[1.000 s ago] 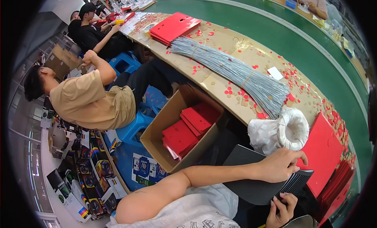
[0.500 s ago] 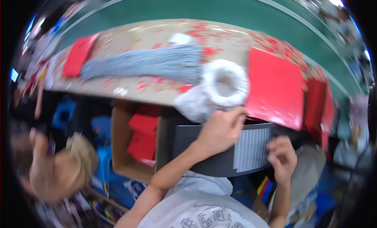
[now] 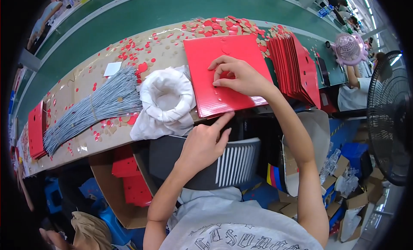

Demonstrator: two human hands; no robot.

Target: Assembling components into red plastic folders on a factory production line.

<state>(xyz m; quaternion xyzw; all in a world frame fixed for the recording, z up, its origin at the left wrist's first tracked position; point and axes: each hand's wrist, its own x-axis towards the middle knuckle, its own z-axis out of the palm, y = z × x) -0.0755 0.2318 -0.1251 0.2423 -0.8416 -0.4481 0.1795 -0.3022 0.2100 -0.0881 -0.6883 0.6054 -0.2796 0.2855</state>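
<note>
A glossy red cardboard sheet (image 3: 206, 56), with small round cut marks on its face, lies on the table in front of me. Over its middle is my right hand (image 3: 241, 77), fingers curled, with thumb and fingertips close together at the surface. Whatever they may pinch is hidden. My left hand (image 3: 202, 142) is at the sheet's near edge, index finger stretched out to touch it and thumb apart; it holds nothing. Beside the sheet on the left stands a white cloth bag (image 3: 167, 97) with a rolled rim and an open mouth.
Grey-blue strings (image 3: 94, 105) lie bundled on the left. Standing folded red cardboard pieces (image 3: 292, 69) are right of the sheet. Red and brown discs (image 3: 215, 26) litter the table. A carton (image 3: 112, 185) holding red pieces is below. A black fan (image 3: 389, 116) stands at right.
My view has turned right. My right hand has risen from beside the grey slatted panel onto the red sheet. My left hand stays by the sheet's near edge, index finger now extended.
</note>
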